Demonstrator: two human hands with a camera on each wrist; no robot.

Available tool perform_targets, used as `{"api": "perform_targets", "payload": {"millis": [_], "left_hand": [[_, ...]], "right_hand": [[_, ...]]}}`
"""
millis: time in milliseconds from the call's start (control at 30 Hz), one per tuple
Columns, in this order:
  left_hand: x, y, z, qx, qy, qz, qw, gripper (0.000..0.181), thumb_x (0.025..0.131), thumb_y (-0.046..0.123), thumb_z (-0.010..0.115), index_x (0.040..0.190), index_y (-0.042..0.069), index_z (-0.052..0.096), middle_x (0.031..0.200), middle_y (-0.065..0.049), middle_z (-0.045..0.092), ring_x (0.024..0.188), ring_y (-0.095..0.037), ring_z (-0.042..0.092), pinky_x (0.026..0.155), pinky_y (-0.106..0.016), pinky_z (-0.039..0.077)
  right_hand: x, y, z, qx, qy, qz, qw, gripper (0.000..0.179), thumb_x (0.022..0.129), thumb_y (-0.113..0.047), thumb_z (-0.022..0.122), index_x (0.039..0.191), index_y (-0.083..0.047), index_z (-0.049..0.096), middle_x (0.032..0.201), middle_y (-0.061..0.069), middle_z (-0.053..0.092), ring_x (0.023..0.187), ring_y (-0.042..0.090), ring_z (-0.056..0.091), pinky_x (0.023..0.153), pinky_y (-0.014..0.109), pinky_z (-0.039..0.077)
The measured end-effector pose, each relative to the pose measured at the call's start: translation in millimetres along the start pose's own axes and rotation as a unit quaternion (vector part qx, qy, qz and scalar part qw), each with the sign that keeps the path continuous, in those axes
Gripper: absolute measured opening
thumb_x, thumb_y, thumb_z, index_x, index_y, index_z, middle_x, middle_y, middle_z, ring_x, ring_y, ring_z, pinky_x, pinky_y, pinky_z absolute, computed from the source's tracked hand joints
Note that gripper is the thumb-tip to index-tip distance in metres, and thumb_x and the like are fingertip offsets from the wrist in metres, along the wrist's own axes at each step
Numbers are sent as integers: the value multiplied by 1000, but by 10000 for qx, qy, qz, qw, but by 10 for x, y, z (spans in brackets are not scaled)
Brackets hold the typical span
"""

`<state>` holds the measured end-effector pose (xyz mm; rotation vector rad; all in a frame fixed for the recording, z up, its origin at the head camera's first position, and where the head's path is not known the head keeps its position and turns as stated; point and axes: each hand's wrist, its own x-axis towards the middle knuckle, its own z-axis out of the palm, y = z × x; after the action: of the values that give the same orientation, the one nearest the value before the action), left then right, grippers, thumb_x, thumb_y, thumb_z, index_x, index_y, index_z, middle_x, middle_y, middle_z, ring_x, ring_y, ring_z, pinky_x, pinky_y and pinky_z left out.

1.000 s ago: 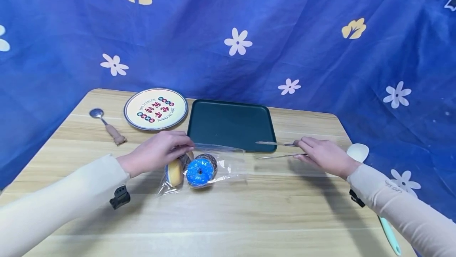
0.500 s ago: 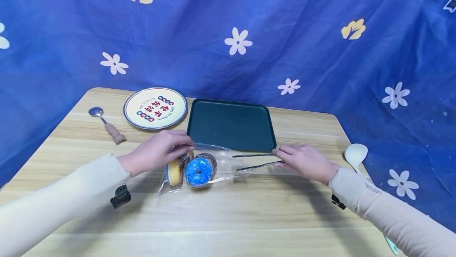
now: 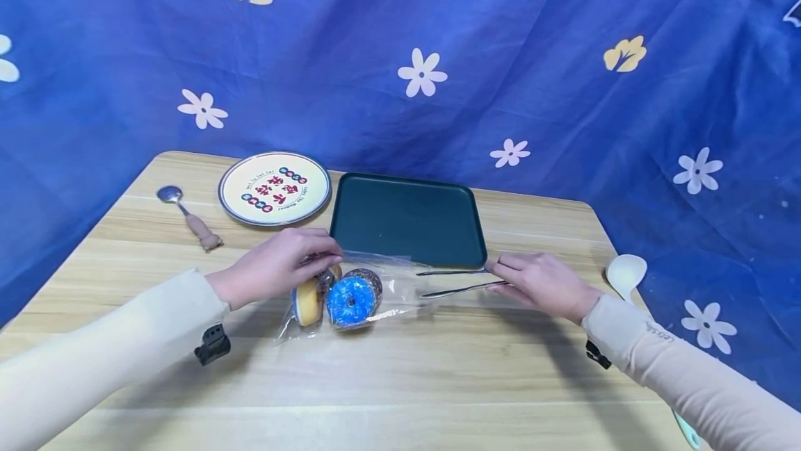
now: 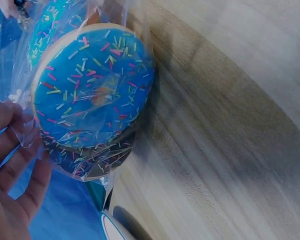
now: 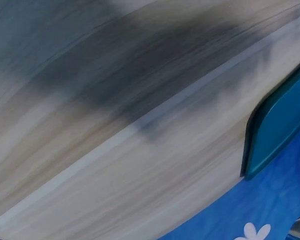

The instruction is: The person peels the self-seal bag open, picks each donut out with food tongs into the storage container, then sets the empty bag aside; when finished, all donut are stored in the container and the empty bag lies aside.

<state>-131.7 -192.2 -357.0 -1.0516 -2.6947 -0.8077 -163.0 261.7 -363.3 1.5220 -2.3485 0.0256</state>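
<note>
My left hand (image 3: 278, 265) pinches the upper edge of a clear plastic bag (image 3: 400, 291) lying on the table. Inside the bag are several doughnuts: a blue-iced doughnut (image 3: 350, 301) in front of a dark one, and a tan doughnut (image 3: 309, 304) on its side. The left wrist view shows colourful sprinkles on a blue doughnut (image 4: 92, 85) close up, under the wrinkled film. My right hand (image 3: 541, 284) holds metal tongs (image 3: 459, 290) pointing left, their arms spread apart. The tong tips are at the bag's right end, to the right of the doughnuts; whether they are inside is unclear.
Behind the bag lies a dark green tray (image 3: 407, 222), with a white printed plate (image 3: 275, 189) to its left. A spoon (image 3: 190, 220) is at the far left. At the right edge rests a white ladle (image 3: 626, 274), its handle partly behind the right sleeve.
My right hand has brought the tongs left to the bag's right end, then shifted very slightly back right. My left hand and the bag have stayed in place.
</note>
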Motion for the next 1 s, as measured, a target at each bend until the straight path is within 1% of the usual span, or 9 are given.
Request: {"api": "perform_targets", "payload": {"millis": [67,133,233,367,500,567,800,1000], "left_hand": [[6,-2,5,-2,2,5,10000,11,97,10,73,106,14,79,102,5,75,91,-6,69,82,-32,63],[11,-5,12,-7,9,6,10000,11,97,10,73,106,14,79,102,5,75,91,-6,69,82,-32,62],[13,-4,13,-8,18,-13,10000,11,97,11,73,106,13,79,102,5,76,91,-6,70,82,-32,62],[4,-4,17,13,-3,-47,10000,10,98,12,73,106,13,79,102,5,75,91,-6,69,82,-31,62],[7,0,24,8,35,57,10000,11,98,11,72,106,15,79,102,6,75,91,-6,69,81,-32,62],[5,2,23,-2,42,94,9999,11,99,10,71,106,15,79,102,6,75,91,-6,69,82,-32,62],[2,14,5,-1,-24,25,10000,10,98,10,72,105,14,79,102,6,75,91,-6,69,82,-32,62],[-6,22,6,2,-57,-17,10000,10,98,11,73,105,15,79,102,6,74,91,-5,68,82,-31,62]], "right_hand": [[27,-21,0,-8,-58,-57,10000,29,105,-37,63,118,-13,71,97,-4,68,74,11,71,60,31,59],[78,-51,3,-19,-121,-102,9999,31,107,-38,60,121,-13,70,100,-4,69,75,11,71,59,31,59],[178,-98,25,-15,-216,-145,9997,33,108,-38,59,125,-11,69,103,-2,69,78,11,71,62,31,60],[324,-169,80,40,-311,-198,9993,34,102,-33,69,127,-10,66,104,-2,68,80,10,71,66,29,61],[434,-223,133,111,-356,-191,9991,38,98,-33,74,126,-10,65,104,-1,68,78,8,69,67,27,61],[476,-245,155,153,-374,-172,9990,38,98,-34,74,127,-10,64,104,-1,69,78,7,68,66,26,60],[603,-278,194,373,-521,-207,9977,39,103,-39,66,130,-11,63,106,-1,68,78,7,67,68,29,61],[688,-313,204,288,-471,-370,9978,42,105,-42,63,130,-9,63,104,-2,66,76,7,64,66,28,59]]}}
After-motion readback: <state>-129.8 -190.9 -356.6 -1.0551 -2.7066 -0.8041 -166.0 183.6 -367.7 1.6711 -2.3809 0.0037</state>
